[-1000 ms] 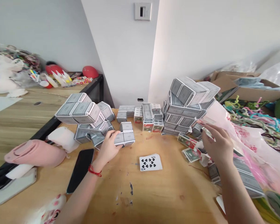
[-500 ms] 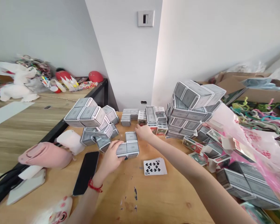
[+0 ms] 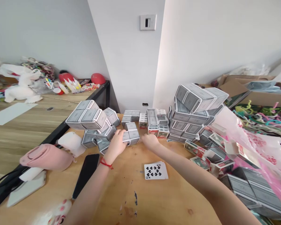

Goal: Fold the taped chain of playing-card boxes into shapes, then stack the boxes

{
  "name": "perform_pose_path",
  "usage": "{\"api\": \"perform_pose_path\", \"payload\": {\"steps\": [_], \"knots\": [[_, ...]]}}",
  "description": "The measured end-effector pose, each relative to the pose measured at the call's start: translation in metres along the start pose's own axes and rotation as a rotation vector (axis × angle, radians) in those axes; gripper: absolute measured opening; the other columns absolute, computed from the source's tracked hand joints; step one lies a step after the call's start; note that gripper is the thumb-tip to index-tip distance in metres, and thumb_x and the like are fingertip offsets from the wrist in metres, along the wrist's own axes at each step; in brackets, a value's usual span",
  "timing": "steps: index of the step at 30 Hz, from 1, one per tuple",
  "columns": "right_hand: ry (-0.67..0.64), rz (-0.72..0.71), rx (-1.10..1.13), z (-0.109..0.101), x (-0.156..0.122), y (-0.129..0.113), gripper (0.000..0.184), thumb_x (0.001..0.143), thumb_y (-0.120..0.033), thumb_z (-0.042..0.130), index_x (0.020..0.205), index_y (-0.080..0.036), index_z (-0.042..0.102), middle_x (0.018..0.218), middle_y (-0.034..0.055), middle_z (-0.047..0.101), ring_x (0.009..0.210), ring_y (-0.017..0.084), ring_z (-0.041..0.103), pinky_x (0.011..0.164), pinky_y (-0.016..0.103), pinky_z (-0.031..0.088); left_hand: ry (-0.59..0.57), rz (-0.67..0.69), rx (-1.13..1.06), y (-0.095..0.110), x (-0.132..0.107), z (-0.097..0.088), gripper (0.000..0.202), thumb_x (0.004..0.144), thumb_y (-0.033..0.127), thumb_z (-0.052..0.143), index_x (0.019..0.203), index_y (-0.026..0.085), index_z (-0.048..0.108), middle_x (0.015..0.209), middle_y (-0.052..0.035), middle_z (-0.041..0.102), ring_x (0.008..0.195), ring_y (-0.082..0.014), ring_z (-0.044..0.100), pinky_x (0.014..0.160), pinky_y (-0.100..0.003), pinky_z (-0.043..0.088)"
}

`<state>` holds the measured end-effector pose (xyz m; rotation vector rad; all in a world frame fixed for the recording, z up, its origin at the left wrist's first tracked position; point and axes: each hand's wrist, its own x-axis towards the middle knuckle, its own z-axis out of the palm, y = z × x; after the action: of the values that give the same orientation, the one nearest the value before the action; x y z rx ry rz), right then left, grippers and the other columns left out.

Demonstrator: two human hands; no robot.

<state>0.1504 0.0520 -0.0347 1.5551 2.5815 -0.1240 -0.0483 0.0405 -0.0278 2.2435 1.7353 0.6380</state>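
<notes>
My left hand (image 3: 117, 143), with a red string bracelet at the wrist, grips the left end of an L-shaped block of grey patterned playing-card boxes (image 3: 133, 135). That block rests on the table just in front of another grey card-box block (image 3: 131, 115). Just right of the gripped block, my right hand (image 3: 150, 141) has its fingers curled together, with nothing visible in them. Beyond it stand small upright card boxes (image 3: 152, 129) with red and white ends. Nearer me lies a loose stack of playing cards (image 3: 155, 171), a ten of spades on top.
Stacked card-box blocks rise at left (image 3: 89, 115) and right (image 3: 192, 109). A black phone (image 3: 86, 175), a pink roll (image 3: 46, 157) and a white roll (image 3: 71, 143) lie on the left. Opened card boxes (image 3: 221, 165) and pink plastic (image 3: 255, 140) crowd the right. A wall closes the back.
The L-shaped block has moved away from me toward the back blocks, with my left hand on it. My right hand has shifted slightly right and nearer me. The view has tilted a little.
</notes>
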Motion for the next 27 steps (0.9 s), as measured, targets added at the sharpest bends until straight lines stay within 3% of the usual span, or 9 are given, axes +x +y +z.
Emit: {"api": "perform_pose_path", "payload": {"steps": [3,5,8,11,16,21,27], "knots": [[0.074,0.016,0.018,-0.012,-0.009,0.009,0.017,0.089,-0.02,0.055,0.102,-0.012,0.063,0.099,0.0117,0.065,0.087,0.02,0.063,0.075,0.033,0.052,-0.014,0.037,-0.002,-0.004,-0.004,0.003,0.058,0.067,0.002,0.056,0.123,0.016,0.048,0.128,-0.014,0.05,0.123,-0.0296,0.049,0.104,-0.047,0.041],[0.17,0.041,0.027,-0.024,-0.01,0.018,0.019,0.09,-0.014,0.047,0.098,-0.013,0.064,0.095,0.0136,0.066,0.089,0.023,0.062,0.074,0.032,0.049,-0.002,0.066,0.012,-0.001,-0.003,0.0,0.062,0.068,0.005,0.059,0.128,0.017,0.045,0.136,-0.0147,0.044,0.133,-0.0313,0.038,0.108,-0.049,0.036],[0.321,0.088,0.033,-0.039,-0.007,0.031,0.031,0.094,-0.019,0.037,0.117,-0.015,0.057,0.12,0.0161,0.059,0.115,0.028,0.049,0.09,0.038,0.042,0.037,0.13,0.017,0.016,0.011,-0.006,0.059,0.076,0.021,0.061,0.132,0.017,0.041,0.141,-0.0143,0.039,0.137,-0.031,0.03,0.111,-0.048,0.031],[0.4,0.141,0.041,-0.04,-0.001,0.041,0.045,0.092,-0.032,0.045,0.134,-0.015,0.045,0.139,0.015,0.047,0.128,0.031,0.035,0.104,0.044,0.028,-0.005,0.213,-0.004,0.037,0.043,-0.002,0.057,0.08,0.022,0.055,0.133,0.015,0.039,0.137,-0.0142,0.044,0.13,-0.0259,0.041,0.111,-0.04,0.033],[0.395,0.242,0.044,-0.025,0.002,0.046,0.051,0.092,-0.039,0.043,0.135,-0.012,0.043,0.133,0.0182,0.052,0.121,0.032,0.042,0.102,0.047,0.026,-0.241,0.303,0.105,0.05,0.115,0.028,0.078,0.063,0.016,0.067,0.134,0.005,0.036,0.144,-0.0241,0.033,0.139,-0.0344,0.025,0.112,-0.043,0.027],[0.402,0.322,0.039,-0.024,0.0,0.043,0.047,0.094,-0.036,0.038,0.134,-0.012,0.046,0.126,0.0204,0.055,0.115,0.032,0.046,0.094,0.043,0.032,-0.327,0.316,0.116,0.048,0.157,0.041,0.086,0.049,0.012,0.073,0.129,0.007,0.042,0.13,-0.0214,0.05,0.121,-0.0328,0.049,0.1,-0.037,0.041],[0.402,0.368,0.051,-0.026,0.0,0.041,0.043,0.095,-0.03,0.033,0.132,-0.015,0.048,0.12,0.0203,0.057,0.108,0.032,0.049,0.087,0.043,0.035,-0.235,0.301,0.113,0.055,0.15,0.028,0.06,0.055,0.007,0.066,0.114,0.008,0.053,0.11,-0.0172,0.056,0.1,-0.0294,0.059,0.086,-0.036,0.048]]}}
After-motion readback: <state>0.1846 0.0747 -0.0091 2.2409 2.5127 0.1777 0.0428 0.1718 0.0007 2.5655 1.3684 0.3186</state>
